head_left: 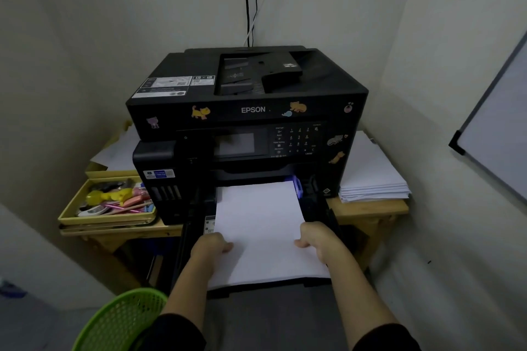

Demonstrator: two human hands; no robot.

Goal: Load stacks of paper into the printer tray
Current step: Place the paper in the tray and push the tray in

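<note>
Walls [85, 37]: pale, meeting in a corner behind the printer; they close in on left and right, leaving open room only on the near side.
Wooden table [368, 212]: stands in the corner; bare top shows only in a narrow strip along its near edge, right of the printer.
Epson printer [248, 111]: black, with cat stickers on its front; fills the middle of the table, its back near the far wall, and cables rise behind it.
Printer tray [316, 208]: pulled out from the printer's lower front, reaching past the table's near edge toward the person; black side rails flank the paper left and right.
Paper stack [259, 222]: white, lying in the tray; its far edge sits at the printer's mouth beside a blue guide [297, 185] at the far right corner, and its near edge overhangs toward the person.
Spare paper pile [370, 179]: on the table right of the printer, touching or almost touching the right wall, sheets fanned at the near edge.
Yellow box [105, 219]: on the table's left end, holding pens and small items, just beside the printer.
Green basket [119, 322]: near left, below the table.
Left hand [211, 245]: fingers curled over the stack's left edge, thumb on top, gripping it.
Right hand [316, 239]: fingers curled over the stack's right edge, thumb on top, gripping it.
</note>
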